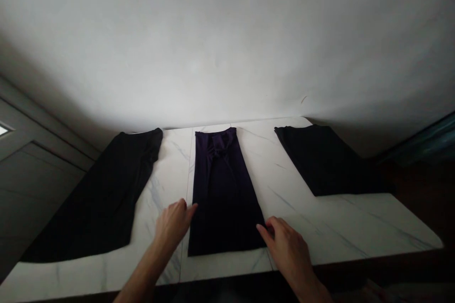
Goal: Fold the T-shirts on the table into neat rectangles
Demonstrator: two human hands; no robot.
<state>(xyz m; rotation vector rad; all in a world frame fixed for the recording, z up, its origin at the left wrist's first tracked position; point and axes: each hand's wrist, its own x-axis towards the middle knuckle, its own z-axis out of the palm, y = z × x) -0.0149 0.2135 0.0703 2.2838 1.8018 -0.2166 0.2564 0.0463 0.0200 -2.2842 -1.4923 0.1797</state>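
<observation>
Dark purple was the colour of the long garment (223,189), which lay flat in a narrow rectangle on a white marble table (320,232) with gray veins, gathered folds bunching at its far end. Just left of the garment's near half, the left hand (173,225) had its fingers (181,210) extended and pressed together, their tips at or barely touching the garment's edge and pinching nothing. Beside the garment's near right corner, the right hand (286,246) curved downward, its fingers (265,233) close together at the cloth; whether they pinched that corner could not be told. Left of the garment, well apart from it, a black garment (95,199) lay slantwise across the marble, while a second black garment (323,161) lay to its right, also well apart. Beyond the garment's far end rose a pale wall (227,42).
</observation>
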